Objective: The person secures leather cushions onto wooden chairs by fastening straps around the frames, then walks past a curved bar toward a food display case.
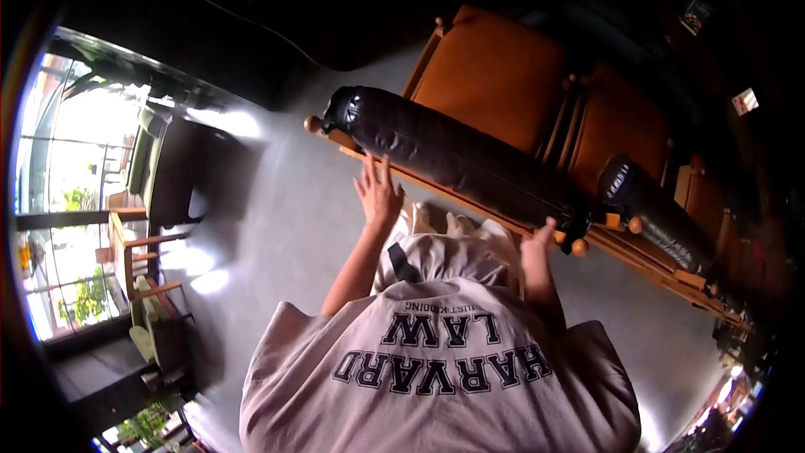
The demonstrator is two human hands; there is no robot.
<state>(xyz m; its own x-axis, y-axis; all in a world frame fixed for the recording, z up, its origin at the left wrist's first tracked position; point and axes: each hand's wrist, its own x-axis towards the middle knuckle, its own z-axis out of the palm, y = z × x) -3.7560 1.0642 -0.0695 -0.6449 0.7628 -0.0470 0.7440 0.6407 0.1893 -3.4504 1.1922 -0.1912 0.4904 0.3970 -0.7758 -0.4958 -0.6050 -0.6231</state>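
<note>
A long black bolster (453, 155) lies along the wooden rail (453, 193) of a chair with an orange-brown seat cushion (490, 75). At the bolster's left part, my left hand (379, 193) has its fingers spread, their tips at the rail and the bolster's lower edge. Near the other end of the bolster is my right hand (539, 243), one finger pointing up towards the rail; its other fingers are blurred and partly hidden. Nothing shows in my left hand's palm area.
To the right stands a second chair with an orange-brown cushion (620, 122) and a black bolster (658, 210). Grey floor (293, 226) stretches beside me. A wooden table (126, 243) and green-cushioned chairs (147, 151) are by the windows at the left.
</note>
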